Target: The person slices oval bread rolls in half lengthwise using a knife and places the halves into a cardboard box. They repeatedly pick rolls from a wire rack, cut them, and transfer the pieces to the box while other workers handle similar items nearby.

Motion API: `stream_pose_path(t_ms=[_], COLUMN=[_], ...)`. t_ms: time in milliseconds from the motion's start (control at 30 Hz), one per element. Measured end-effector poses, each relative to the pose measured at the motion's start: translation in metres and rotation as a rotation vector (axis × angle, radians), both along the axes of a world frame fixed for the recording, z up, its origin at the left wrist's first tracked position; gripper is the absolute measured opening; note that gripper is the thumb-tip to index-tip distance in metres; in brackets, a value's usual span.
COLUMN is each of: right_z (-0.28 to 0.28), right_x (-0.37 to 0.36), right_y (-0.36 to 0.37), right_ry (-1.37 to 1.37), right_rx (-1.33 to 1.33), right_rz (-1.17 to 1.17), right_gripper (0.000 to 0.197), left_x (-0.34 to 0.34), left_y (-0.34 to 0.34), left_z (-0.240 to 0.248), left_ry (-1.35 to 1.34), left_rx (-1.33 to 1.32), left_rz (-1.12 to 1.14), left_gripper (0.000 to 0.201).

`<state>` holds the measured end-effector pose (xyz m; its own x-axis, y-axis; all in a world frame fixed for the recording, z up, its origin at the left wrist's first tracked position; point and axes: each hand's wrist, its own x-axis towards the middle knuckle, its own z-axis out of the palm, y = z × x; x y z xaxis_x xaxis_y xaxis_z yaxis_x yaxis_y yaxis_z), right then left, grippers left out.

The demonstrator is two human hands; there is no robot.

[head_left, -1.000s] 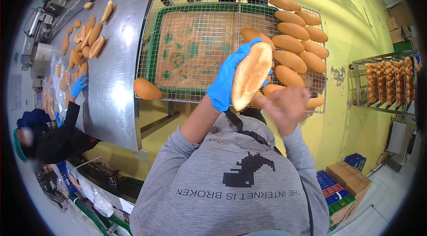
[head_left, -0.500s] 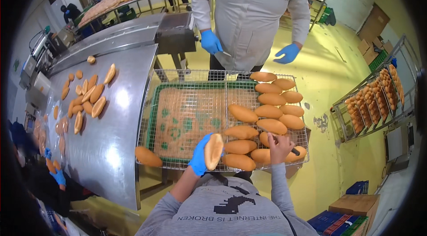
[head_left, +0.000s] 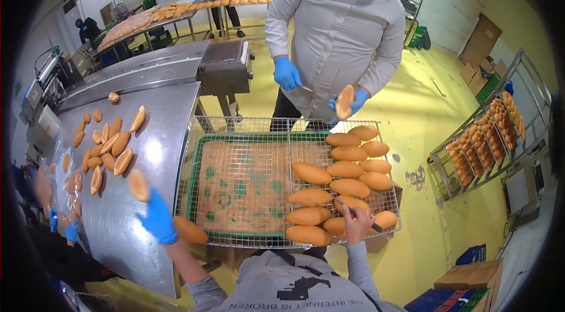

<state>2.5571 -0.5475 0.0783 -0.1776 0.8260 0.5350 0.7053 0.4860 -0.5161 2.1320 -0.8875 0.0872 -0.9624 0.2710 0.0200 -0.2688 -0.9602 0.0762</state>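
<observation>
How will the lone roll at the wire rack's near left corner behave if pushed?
The roll may rock, given its rounded shape. Lying at the wire rack edge, it could drop off. Looking smooth, it might slip.

Bright, glare on table [head_left: 150,218], bowed edges, held bread [head_left: 139,186] apparently blurred

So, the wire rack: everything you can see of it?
The wire rack is a silvery, metal-looking rectangular mesh with a crossbar, lying roughly level above a green-rimmed tray. Brown bread rolls crowd its right part; another roll sits at its near-left corner, beside the steel-looking table. Whether rack and tray touch is unclear.
</observation>
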Motion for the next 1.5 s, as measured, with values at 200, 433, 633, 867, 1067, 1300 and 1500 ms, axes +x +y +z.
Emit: stream_pose_path(t_ms=[200,433,633,867,1067,1300,1500], right_z=[-0.007,0.001,-0.003,-0.007,0.008,0.006,-0.007], right_x=[0.006,0.03,0.105,0.193,0.264,0.325,0.323], right_y=[-0.011,0.007,0.024,0.06,0.111,0.139,0.164], right_ry=[-0.008,-0.014,0.084,0.086,0.101,0.107,0.158], right_rx=[-0.047,0.056,0.013,-0.118,-0.067,-0.117,-0.152], right_rz=[-0.004,-0.071,-0.299,-0.441,-0.496,-0.533,-0.421], right_gripper=[0.027,0.022,0.021,0.021,0.021,0.021,0.02], left_x=[0.033,0.053,0.038,0.232,0.378,0.418,0.426], left_y=[-0.003,-0.006,0.046,0.306,0.456,0.546,0.555], left_z=[0.062,-0.015,-0.008,0.079,0.022,-0.047,-0.048], left_ry=[0.041,0.053,0.292,0.332,1.678,2.591,2.648], left_rx=[-0.135,0.279,-0.312,-1.013,-1.238,-1.371,-1.439], left_rz=[0.185,-0.216,-0.057,-0.302,-0.659,-0.267,-0.411], left_gripper=[0.064,0.057,0.046,0.025,0.041,0.066,0.062])
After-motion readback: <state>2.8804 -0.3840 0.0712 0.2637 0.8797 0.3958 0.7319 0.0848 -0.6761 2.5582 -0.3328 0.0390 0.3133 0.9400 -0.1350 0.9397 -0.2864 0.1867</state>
